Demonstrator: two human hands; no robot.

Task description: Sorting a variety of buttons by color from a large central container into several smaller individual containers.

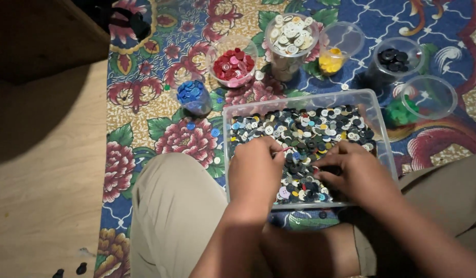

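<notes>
A clear plastic bin (379, 126) full of mixed coloured buttons (310, 128) sits on a floral mat in front of me. My left hand (254, 172) rests over the bin's near left part, fingertips pinched on a small reddish button. My right hand (354, 172) lies on the buttons at the near right, fingers curled down into the pile; whether it grips one is hidden. Behind the bin stand clear cups of sorted buttons: blue (192, 95), red (233, 64), white (290, 38), yellow (331, 59), black (393, 59) and green (402, 110).
The floral mat (161, 134) covers the floor; bare wood floor (42, 170) lies to the left. My knees in beige trousers (171, 211) flank the bin. A few loose buttons lie on the mat near the blue cup. Dark furniture (37, 36) stands at top left.
</notes>
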